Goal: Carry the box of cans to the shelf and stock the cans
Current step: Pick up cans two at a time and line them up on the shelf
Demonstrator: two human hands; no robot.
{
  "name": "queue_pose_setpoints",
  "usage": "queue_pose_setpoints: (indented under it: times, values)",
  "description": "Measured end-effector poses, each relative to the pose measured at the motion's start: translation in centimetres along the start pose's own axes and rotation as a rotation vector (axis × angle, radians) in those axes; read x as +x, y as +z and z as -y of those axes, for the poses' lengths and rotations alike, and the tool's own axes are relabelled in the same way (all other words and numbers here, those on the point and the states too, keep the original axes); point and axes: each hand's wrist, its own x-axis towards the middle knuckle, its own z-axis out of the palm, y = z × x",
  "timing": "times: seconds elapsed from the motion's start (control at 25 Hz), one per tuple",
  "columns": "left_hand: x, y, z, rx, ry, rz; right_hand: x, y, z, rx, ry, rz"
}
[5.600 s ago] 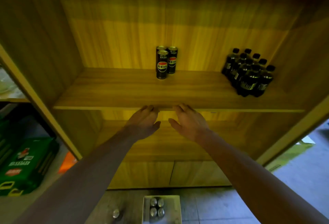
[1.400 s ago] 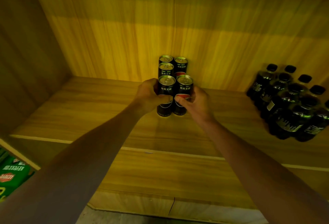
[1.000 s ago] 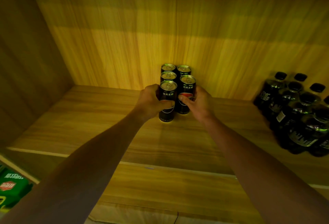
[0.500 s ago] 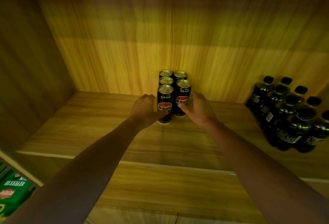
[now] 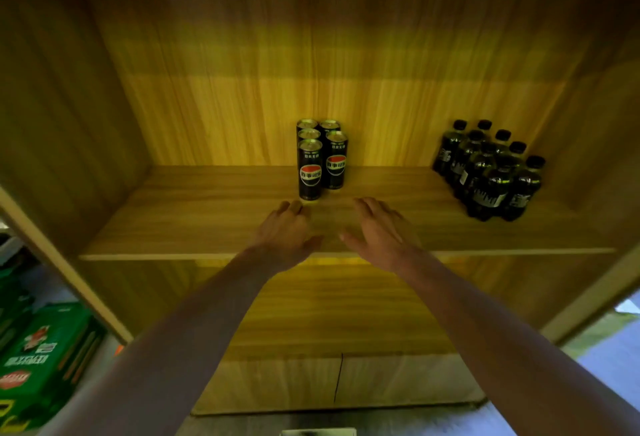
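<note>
shelf (image 5: pixel 214 224) | five cans (image 5: pixel 320 158) upright | both hands' fingers spread, empty

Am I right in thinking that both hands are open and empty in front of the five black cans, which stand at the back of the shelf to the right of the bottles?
Not quite: the head view shows the cans to the left of the bottles, not the right. The rest holds: the left hand and right hand are open and empty in front of them, on the shelf.
</note>
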Motion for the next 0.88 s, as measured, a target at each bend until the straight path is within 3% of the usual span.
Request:
queue_pose_setpoints:
  times: [0.24, 0.52, 0.68, 0.88]
  values:
    - [-4.8, 3.7, -0.4, 0.035, 0.057, -0.006, -5.8, 1.8, 2.0, -0.021, 0.023, -0.023]
    - [-8.2, 14.3, -0.7, -0.051, -0.012, 0.094, -11.3, 10.7, 3.4, 0.032, -0.057, -0.044]
    - [-11.3, 26.4, 0.3, -0.122, -0.104, 0.242, -14.4, 23.1, 3.1, 0.083, -0.04, 0.077]
    - [-18.5, 50.1, 3.0, -0.19, -0.198, 0.4, -22.5, 46.7, 3.8, 0.123, -0.033, 0.28]
